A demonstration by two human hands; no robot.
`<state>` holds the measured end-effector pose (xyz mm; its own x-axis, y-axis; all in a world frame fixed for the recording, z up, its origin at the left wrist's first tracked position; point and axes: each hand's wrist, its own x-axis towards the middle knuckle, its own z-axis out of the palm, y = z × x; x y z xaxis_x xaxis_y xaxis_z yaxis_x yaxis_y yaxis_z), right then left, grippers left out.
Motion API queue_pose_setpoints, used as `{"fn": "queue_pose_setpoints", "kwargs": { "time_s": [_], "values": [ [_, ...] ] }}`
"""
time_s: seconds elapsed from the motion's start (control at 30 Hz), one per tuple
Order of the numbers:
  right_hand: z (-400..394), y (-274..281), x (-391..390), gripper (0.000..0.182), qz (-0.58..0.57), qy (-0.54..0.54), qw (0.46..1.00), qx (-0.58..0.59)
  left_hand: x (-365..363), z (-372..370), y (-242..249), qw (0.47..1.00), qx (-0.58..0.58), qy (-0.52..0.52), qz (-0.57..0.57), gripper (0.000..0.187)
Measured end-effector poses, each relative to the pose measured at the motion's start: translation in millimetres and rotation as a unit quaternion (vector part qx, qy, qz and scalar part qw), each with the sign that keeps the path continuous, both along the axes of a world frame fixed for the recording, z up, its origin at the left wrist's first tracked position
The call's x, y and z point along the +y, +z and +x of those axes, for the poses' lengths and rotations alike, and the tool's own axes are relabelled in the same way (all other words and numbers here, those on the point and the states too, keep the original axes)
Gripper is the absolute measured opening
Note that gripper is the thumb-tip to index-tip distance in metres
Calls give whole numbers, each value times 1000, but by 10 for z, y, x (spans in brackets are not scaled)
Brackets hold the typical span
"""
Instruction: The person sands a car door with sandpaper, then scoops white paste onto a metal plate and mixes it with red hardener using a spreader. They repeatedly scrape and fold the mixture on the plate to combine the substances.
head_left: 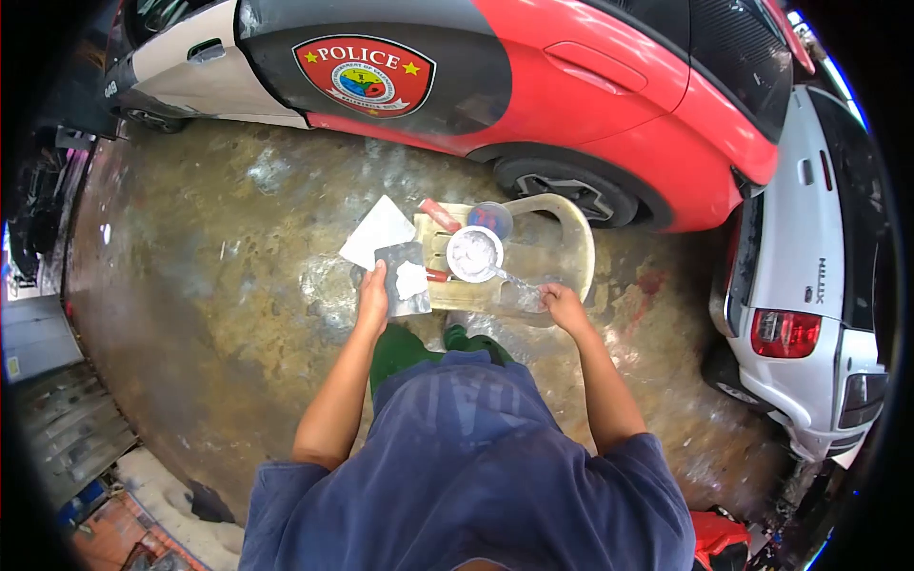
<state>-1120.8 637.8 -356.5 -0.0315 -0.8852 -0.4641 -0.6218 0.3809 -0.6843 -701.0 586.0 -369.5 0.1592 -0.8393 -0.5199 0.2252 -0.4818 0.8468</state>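
A flat, dark grey board point(389, 253), roughly rectangular and smeared paler toward its lower end, is held with its broad face up, overlapping the near left edge of the chair seat. A thick blob of white paste point(411, 280) sits on it. To the right, a round white tub point(450, 249) stands upright and open, whitish, lumpy filling showing inside. A narrow, pale-streaked spatula point(519, 281) slants from the tub's lower right rim; whether its tip touches the filling is unclear.
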Motion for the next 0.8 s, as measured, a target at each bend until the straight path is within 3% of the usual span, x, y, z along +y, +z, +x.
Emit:
{"fn": "queue_pose_setpoints", "kwargs": {
  "time_s": [0.03,0.13,0.2,0.27,0.37,0.47,0.5,0.7,0.8],
  "values": [
    [-57,248,4,27,-1,1,1000,-2,-60,-191,269,999,-43,-7,19,62],
    [-184,1034,1,26,-7,-4,1000,-11,-228,-445,-143,992,-117,-41,28,63],
    [-200,1622,-7,25,-10,-4,1000,-3,-316,-707,333,988,-116,-86,57,62],
    [-155,2203,-17,23,-10,2,1000,18,-418,-852,-161,992,-75,-96,24,63],
    [-191,2679,24,20,-17,5,1000,12,-477,-1089,443,990,-40,-131,13,63],
    [-185,2976,33,19,-37,9,999,3,-597,-1206,250,977,139,-151,-54,60],
    [-190,3000,40,19,-59,15,998,-2,-591,-1218,404,973,154,-155,-73,51],
    [-115,3149,-41,15,-65,-11,998,7,-482,-1122,1326,938,276,-154,-142,47],
    [-53,3136,-20,15,-185,70,979,53,-450,-1110,1412,932,308,-117,-150,48]
  ]
}}
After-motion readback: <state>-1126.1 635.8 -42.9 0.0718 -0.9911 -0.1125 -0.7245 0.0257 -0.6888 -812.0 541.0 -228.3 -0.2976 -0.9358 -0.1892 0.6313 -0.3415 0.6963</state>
